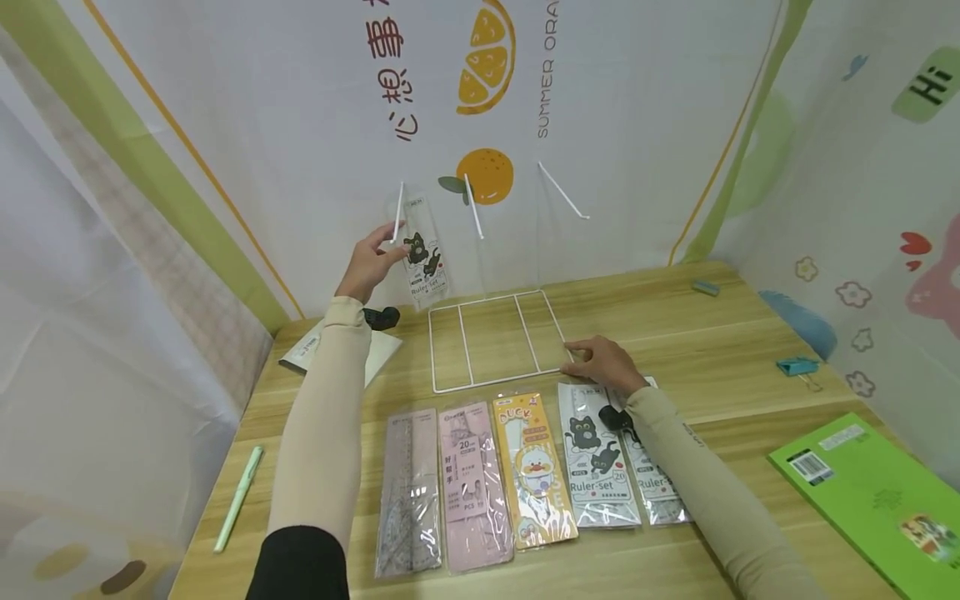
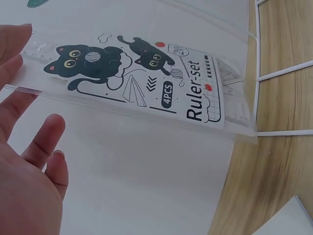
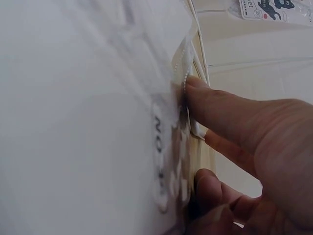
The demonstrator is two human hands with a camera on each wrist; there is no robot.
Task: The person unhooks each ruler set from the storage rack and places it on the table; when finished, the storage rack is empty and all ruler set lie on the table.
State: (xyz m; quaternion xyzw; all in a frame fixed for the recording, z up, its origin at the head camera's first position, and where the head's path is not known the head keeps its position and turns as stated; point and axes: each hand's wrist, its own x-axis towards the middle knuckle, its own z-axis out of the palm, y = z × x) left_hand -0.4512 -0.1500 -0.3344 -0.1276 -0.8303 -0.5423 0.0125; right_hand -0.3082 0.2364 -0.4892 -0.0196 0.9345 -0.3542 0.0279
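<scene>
A clear ruler-set packet [image 1: 424,262] with black cats on its card hangs upright by the left prong of a white wire display rack [image 1: 486,385]. My left hand [image 1: 369,265] pinches the packet by its edge; in the left wrist view the thumb and a finger meet on the clear plastic [image 2: 146,81]. Whether the prong passes through the packet's hole is too small to tell. At the rack base's front right corner, my right hand [image 1: 606,364] grips the wire between thumb and fingers. The right wrist view shows that thumb [image 3: 220,110] close beside a blurred packet.
In front of the rack lie two pink ruler packets [image 1: 476,487], a yellow duck packet [image 1: 534,475] and two cat ruler packets [image 1: 600,458]. A green pen [image 1: 238,500] lies left, a green book [image 1: 870,492] right. Behind are a teal clip [image 1: 797,366] and an eraser-like block [image 1: 705,287].
</scene>
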